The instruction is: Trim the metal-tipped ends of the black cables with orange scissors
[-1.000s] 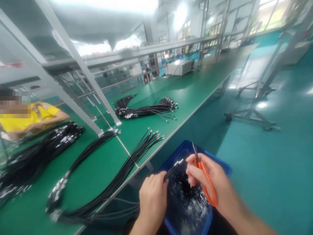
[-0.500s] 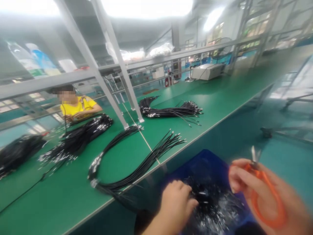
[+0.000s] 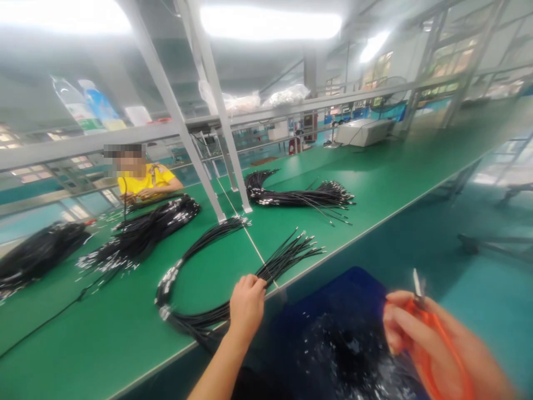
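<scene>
Head view: the main thing is the curved bundle (image 3: 195, 318) of black cables on the green counter (image 3: 212, 272), bent in a big U with pale sleeves round the bend and silvery tips at both ends. Part of it seems to hang over the counter's near edge. The left hand (image 3: 246, 311) is on its near arm, fingers curled over the strands, but the hand hides its own grip, so can't say if anything's really pinched.

Right of the bundle and off the counter, the right hand (image 3: 410, 332) has its fingers wrapped round orange-handled scissors (image 3: 456, 358), blades up. Just right of the bundle and lower is a blue bin (image 3: 356, 273) with dark and shiny bits in it. Beyond the bundle there's a second bundle (image 3: 291, 198), and left of it a cable heap (image 3: 160, 222) with a person in yellow (image 3: 144, 180) behind.

What I'd worry about: strands look loose, so a hard tug could snag neighbours and drag the overhanging part down, maybe into the bin. Also, those bare blades could nick the left hand or a cable if the hands meet carelessly.
</scene>
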{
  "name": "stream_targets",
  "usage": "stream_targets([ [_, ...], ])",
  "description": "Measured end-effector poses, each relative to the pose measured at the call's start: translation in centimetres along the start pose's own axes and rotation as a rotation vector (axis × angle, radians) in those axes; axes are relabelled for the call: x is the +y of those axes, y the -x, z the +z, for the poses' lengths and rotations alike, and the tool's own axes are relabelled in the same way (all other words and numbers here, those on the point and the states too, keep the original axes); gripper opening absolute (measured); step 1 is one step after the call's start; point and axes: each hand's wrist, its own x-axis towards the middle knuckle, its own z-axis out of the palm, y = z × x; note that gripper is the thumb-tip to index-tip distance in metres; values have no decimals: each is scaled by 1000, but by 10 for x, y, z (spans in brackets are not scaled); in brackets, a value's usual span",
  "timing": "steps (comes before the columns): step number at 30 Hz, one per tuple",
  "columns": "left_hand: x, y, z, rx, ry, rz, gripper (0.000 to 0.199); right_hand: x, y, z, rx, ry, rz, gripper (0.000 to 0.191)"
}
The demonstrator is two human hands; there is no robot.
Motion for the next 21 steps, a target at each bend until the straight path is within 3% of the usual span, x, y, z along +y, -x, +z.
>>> stream_targets([
  [5, -5, -3, -3, -47, 39, 22, 13, 11, -5, -3, -78, 7, -7, 42],
  [11, -10, -35, -5, -105, -7, -207, 19, 24, -11, -11, -186, 20, -5, 40],
  [14, -13, -47, -3, -164, -7, -258, 20, 22, -10, -7, -213, 13, 2, 40],
  [21, -3, -32, -10, -5, -21, -193, 18, 22, -5, -6, -188, 61, 4, 34],
])
